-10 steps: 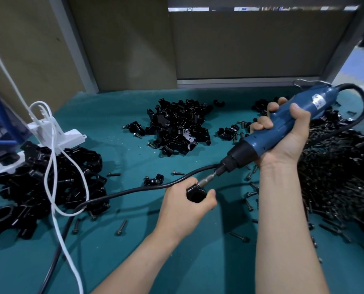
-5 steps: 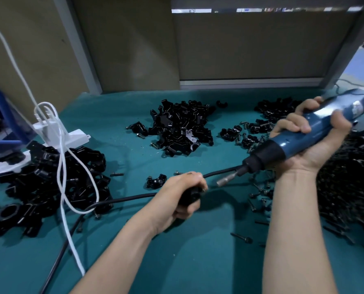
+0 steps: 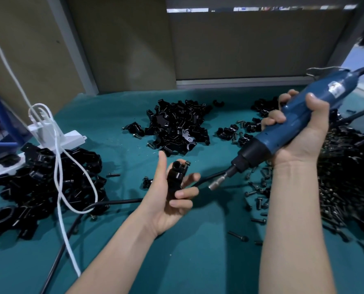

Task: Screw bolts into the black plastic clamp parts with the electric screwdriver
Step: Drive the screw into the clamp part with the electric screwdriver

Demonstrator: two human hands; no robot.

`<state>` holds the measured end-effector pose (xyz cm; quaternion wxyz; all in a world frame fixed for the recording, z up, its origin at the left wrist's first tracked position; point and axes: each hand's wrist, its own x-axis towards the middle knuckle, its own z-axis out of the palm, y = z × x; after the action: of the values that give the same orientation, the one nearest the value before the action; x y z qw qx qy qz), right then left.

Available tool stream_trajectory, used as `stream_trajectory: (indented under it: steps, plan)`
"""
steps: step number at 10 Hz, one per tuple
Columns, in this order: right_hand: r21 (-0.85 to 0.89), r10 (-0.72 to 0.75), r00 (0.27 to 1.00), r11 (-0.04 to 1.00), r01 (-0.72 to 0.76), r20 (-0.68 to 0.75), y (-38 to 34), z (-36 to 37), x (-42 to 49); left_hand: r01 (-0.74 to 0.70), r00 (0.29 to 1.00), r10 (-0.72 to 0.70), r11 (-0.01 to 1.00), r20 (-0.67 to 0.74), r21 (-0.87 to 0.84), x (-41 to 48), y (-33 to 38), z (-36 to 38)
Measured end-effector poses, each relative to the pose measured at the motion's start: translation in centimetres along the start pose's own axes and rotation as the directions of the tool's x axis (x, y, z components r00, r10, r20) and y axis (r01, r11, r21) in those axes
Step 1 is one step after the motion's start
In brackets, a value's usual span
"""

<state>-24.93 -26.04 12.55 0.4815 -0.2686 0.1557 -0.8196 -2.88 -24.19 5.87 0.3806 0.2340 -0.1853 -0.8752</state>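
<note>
My left hand [image 3: 168, 200] is turned palm up in the middle of the bench and holds a black plastic clamp part [image 3: 177, 177] upright. The lower fingers curl round it, the thumb and forefinger stick out straight, and a bolt head shows at its top. My right hand [image 3: 300, 136] grips the blue electric screwdriver [image 3: 291, 124]. Its silver bit [image 3: 217, 183] points down-left and hangs a short way to the right of the clamp, apart from it.
A heap of black clamp parts [image 3: 176, 126] lies behind the hands, another heap [image 3: 43, 183] at the left under a white power strip [image 3: 70, 141] and white cable. Loose bolts [image 3: 259, 198] and a big dark bolt pile [image 3: 351, 179] fill the right side. A black cord [image 3: 113, 202] crosses the green mat.
My left hand has turned palm up and lifted the clamp, thumb and forefinger now straight. The screwdriver has drawn back from the clamp to the right and tilted steeper.
</note>
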Motion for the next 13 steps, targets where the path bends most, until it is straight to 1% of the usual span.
stream_trajectory:
  steps: [1,2,3,4,5,6,7,8,9,10,11,12,13]
  plan:
    - [-0.006,0.008,0.999,1.0,-0.008,-0.053,0.2,0.0,-0.1,0.096,0.995,-0.097,0.99,-0.002,-0.1,0.0,0.3,-0.2]
    - [0.015,0.015,0.995,1.0,-0.013,-0.103,0.1,-0.1,-0.1,0.124,0.992,-0.122,0.98,0.027,-0.154,0.0,0.5,-0.4]
    - [0.025,0.019,0.988,1.0,-0.015,-0.151,-0.1,-0.3,-0.1,0.046,0.999,-0.049,0.991,-0.017,-0.129,0.2,0.3,-0.2]
    - [0.063,0.035,0.977,0.998,-0.022,-0.211,0.0,-0.3,0.0,-0.059,0.995,0.056,0.998,-0.084,-0.035,0.4,0.0,0.1]
    - [0.087,0.049,0.966,0.996,-0.028,-0.255,0.2,-0.3,-0.1,-0.133,0.982,0.142,0.988,-0.121,0.078,0.4,-0.2,0.0]
    - [0.092,0.06,0.961,0.995,-0.037,-0.271,0.2,-0.5,-0.1,-0.18,0.978,0.191,0.975,-0.079,0.128,0.4,-0.2,-0.1]
    - [0.101,0.068,0.959,0.994,-0.041,-0.274,0.2,-0.6,0.0,-0.263,0.961,0.275,0.932,-0.016,0.249,0.4,-0.4,-0.2]
    - [0.108,0.069,0.958,0.993,-0.04,-0.278,0.1,-0.7,0.1,-0.334,0.922,0.388,0.773,0.015,0.54,0.4,-1.0,-0.2]
    - [0.129,0.068,0.958,0.991,-0.033,-0.28,0.1,-0.8,0.1,-0.378,0.872,0.481,0.542,0.093,0.75,0.4,-1.7,-0.3]
    - [0.143,0.07,0.954,0.989,-0.028,-0.293,0.0,-1.0,0.1,-0.347,0.876,0.466,0.433,0.123,0.832,0.3,-2.3,-0.4]
    - [0.162,0.068,0.944,0.987,-0.016,-0.322,0.0,-1.2,0.1,-0.332,0.884,0.454,0.448,0.109,0.83,0.3,-2.6,-0.3]
    - [0.175,0.077,0.939,0.984,-0.018,-0.336,0.0,-1.5,0.1,-0.336,0.883,0.461,0.491,0.087,0.804,0.4,-2.6,-0.3]
    - [0.169,0.086,0.936,0.985,-0.029,-0.342,0.0,-1.4,0.0,-0.338,0.887,0.451,0.498,0.094,0.799,0.3,-2.6,-0.2]
